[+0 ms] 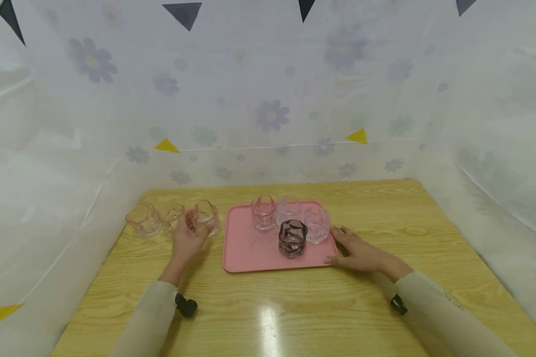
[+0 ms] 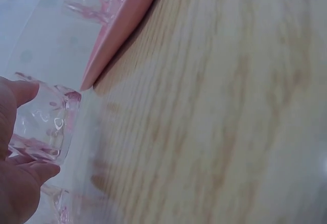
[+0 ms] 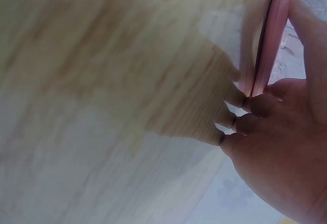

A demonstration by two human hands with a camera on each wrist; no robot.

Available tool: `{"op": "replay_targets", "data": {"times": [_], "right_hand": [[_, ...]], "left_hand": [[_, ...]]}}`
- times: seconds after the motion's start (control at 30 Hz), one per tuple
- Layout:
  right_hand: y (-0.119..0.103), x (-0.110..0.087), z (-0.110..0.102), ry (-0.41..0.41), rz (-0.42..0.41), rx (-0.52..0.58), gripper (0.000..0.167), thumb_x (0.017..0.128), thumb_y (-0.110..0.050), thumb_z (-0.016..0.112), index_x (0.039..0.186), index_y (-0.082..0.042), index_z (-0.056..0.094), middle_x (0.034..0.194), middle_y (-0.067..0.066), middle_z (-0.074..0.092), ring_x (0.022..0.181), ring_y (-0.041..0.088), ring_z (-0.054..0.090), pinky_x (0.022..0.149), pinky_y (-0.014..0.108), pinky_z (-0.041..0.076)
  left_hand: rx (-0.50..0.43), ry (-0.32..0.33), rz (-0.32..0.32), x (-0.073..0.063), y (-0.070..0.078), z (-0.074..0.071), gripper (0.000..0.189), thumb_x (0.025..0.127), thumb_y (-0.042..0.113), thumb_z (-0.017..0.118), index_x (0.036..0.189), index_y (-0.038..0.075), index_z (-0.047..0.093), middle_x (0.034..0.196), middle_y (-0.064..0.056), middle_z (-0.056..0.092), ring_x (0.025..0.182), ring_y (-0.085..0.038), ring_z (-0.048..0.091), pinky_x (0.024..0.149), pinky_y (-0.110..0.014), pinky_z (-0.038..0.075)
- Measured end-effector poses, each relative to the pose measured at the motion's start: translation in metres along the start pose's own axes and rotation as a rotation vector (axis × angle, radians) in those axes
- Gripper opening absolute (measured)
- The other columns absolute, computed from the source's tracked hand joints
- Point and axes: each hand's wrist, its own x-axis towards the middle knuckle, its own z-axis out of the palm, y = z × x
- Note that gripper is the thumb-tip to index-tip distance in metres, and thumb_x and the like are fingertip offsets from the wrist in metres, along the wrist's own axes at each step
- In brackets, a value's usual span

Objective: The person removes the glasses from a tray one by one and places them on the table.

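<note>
My left hand [image 1: 188, 244] grips a clear, pink-tinted drinking glass [image 1: 207, 212] on the table, left of the pink tray [image 1: 245, 254]. In the left wrist view, thumb and fingers lie on either side of this faceted glass [image 2: 57, 124]. At the tray's right edge rests my right hand [image 1: 359, 253], its thumb at the near corner and its fingers spread farther back. The right wrist view shows that thumb against the tray's rim [image 3: 273, 45], with the other fingertips low beside it. Nearest this hand on the tray is a clear glass [image 1: 318, 225].
A dark grey glass [image 1: 292, 239], a pink glass [image 1: 263, 214] and another clear glass [image 1: 288, 204] also stand on the tray. Left of my left hand are two pale pinkish glasses, one outermost [image 1: 145, 219] and one partly behind the hand [image 1: 171, 214]. White flowered sheeting [image 1: 268, 163] encloses the wooden table [image 1: 321, 307].
</note>
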Motion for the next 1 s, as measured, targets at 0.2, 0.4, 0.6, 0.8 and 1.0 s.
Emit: {"op": "replay_targets", "data": {"times": [0.2, 0.4, 0.6, 0.8, 1.0], "right_hand": [[0.001, 0.0, 0.001, 0.006, -0.006, -0.005, 0.101, 0.1, -0.058, 0.065, 0.169, -0.003, 0.015, 0.172, 0.03, 0.018, 0.159, 0.055, 0.01, 0.125, 0.076, 0.016], [0.002, 0.001, 0.002, 0.006, -0.011, 0.001, 0.101, 0.1, -0.058, 0.065, 0.169, -0.004, 0.015, 0.172, 0.03, 0.018, 0.159, 0.056, 0.01, 0.124, 0.077, 0.017], [0.002, 0.001, 0.003, 0.005, -0.012, 0.001, 0.101, 0.1, -0.058, 0.066, 0.168, -0.003, 0.016, 0.172, 0.03, 0.018, 0.159, 0.056, 0.01, 0.124, 0.077, 0.017], [0.001, 0.001, 0.002, 0.014, -0.006, -0.001, 0.101, 0.099, -0.058, 0.066, 0.169, -0.004, 0.016, 0.172, 0.03, 0.019, 0.159, 0.056, 0.011, 0.123, 0.077, 0.018], [0.0, 0.0, 0.001, 0.014, 0.006, -0.005, 0.102, 0.099, -0.058, 0.066, 0.168, -0.002, 0.016, 0.172, 0.03, 0.019, 0.159, 0.055, 0.011, 0.124, 0.076, 0.018]], "left_hand": [[0.014, 0.03, -0.009, 0.001, -0.002, 0.001, 0.073, 0.094, 0.022, 0.082, 0.149, -0.004, 0.042, 0.134, -0.031, 0.055, 0.126, -0.043, 0.056, 0.111, -0.057, 0.048], [0.027, 0.038, -0.013, 0.0, -0.006, 0.001, 0.073, 0.095, 0.022, 0.08, 0.15, -0.005, 0.04, 0.145, -0.033, 0.051, 0.136, -0.047, 0.052, 0.115, -0.06, 0.045], [0.038, 0.057, -0.007, 0.001, -0.011, 0.002, 0.072, 0.095, 0.021, 0.08, 0.149, -0.007, 0.041, 0.145, -0.035, 0.052, 0.135, -0.048, 0.053, 0.113, -0.06, 0.046], [0.07, 0.077, -0.014, 0.001, -0.011, 0.002, 0.072, 0.095, 0.019, 0.08, 0.149, -0.008, 0.042, 0.137, -0.035, 0.058, 0.121, -0.043, 0.059, 0.1, -0.054, 0.051], [0.125, 0.074, -0.017, 0.001, -0.008, 0.002, 0.074, 0.096, 0.022, 0.08, 0.151, -0.008, 0.04, 0.134, -0.036, 0.061, 0.11, -0.041, 0.062, 0.094, -0.051, 0.052]]}}
